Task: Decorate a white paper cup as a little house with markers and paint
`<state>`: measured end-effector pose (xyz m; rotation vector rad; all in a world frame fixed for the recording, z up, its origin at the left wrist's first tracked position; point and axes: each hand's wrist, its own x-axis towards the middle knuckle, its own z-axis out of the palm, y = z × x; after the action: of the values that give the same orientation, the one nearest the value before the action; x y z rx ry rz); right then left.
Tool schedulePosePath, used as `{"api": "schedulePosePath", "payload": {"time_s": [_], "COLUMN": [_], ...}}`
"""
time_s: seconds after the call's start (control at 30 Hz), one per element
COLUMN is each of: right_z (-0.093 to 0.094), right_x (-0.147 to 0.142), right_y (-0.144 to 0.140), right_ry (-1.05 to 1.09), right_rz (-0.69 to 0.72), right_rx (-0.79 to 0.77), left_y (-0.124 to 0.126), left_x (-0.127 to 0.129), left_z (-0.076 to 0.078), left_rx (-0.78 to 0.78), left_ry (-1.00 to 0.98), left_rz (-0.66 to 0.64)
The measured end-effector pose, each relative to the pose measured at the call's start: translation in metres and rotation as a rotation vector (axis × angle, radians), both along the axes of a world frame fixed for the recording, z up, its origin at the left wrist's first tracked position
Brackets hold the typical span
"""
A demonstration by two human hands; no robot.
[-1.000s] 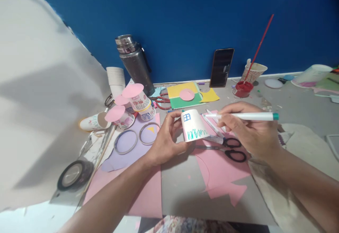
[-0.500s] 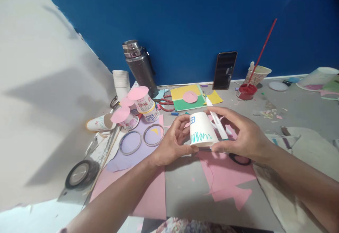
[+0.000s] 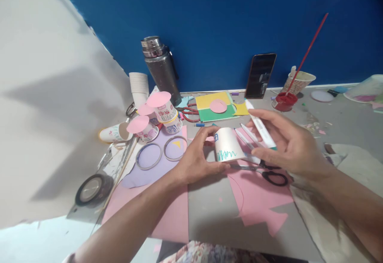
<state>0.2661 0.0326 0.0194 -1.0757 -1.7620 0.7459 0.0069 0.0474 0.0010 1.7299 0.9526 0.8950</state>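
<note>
My left hand (image 3: 200, 155) is closed around a white paper cup (image 3: 229, 141), held upside down above the table. A blue window and green scribbled strokes are drawn on its side. Just right of the cup, my right hand (image 3: 284, 139) grips a white marker (image 3: 261, 127) with a green end, its tip pointing up and away. Two more white markers (image 3: 247, 135) lie behind, between the cup and my right hand. Below them rest dark-handled scissors (image 3: 273, 176), partly over pink paper (image 3: 257, 195).
Decorated cups with pink discs (image 3: 158, 99), two tape rings (image 3: 149, 156) and purple paper (image 3: 143, 179) are on the left. Behind stand a steel flask (image 3: 160, 67), stacked cups (image 3: 139, 85) and a phone (image 3: 260, 75). A red paint jar (image 3: 284, 102) stands back right; cloth (image 3: 353, 187) lies right.
My right hand has let go of the cup and moved right with the marker. The cup stays in my left hand. Scissors and loose markers show more now, and the view has shifted slightly.
</note>
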Motion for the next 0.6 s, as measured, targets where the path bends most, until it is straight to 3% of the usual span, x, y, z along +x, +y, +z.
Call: {"api": "schedulePosePath", "payload": {"time_s": [0.2, 0.3, 0.6], "right_z": [0.019, 0.020, 0.017], "right_x": [-0.008, -0.013, -0.011], "right_y": [-0.015, -0.015, -0.014], "right_ry": [-0.029, 0.031, 0.026], "right_rz": [0.156, 0.148, 0.069], "right_rx": [0.219, 0.288, 0.181], "left_y": [0.000, 0.001, 0.002], "left_x": [-0.001, -0.002, -0.002], "left_z": [-0.002, -0.004, -0.005], "left_rx": [-0.032, -0.040, -0.026], "left_ry": [-0.048, -0.061, -0.078], "left_rz": [0.015, 0.005, -0.009]}}
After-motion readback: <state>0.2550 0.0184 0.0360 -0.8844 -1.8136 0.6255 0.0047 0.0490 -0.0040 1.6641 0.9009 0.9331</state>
